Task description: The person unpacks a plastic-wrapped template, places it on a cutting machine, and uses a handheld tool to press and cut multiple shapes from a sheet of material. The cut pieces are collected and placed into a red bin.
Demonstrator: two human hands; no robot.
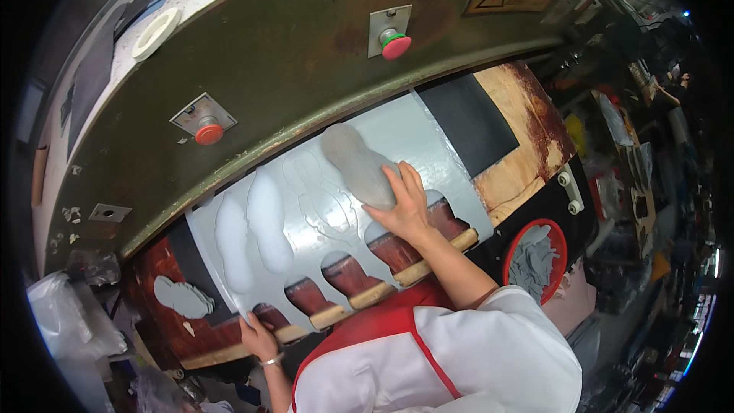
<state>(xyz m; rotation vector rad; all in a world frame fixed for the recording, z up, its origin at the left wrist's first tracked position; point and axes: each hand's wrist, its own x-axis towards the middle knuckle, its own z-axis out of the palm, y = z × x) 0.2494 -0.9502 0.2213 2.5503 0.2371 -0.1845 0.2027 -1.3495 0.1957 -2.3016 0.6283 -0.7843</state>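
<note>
Right hand [405,209], spread, touches a matte foot-shaped piece [353,159]; left hand [260,338] pinches glossy sheet [413,136].

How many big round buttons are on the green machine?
2. The red button is toward the left of the green machine front; the pinkish-red button is farther right. Others could be hidden on sides not shown.
</note>
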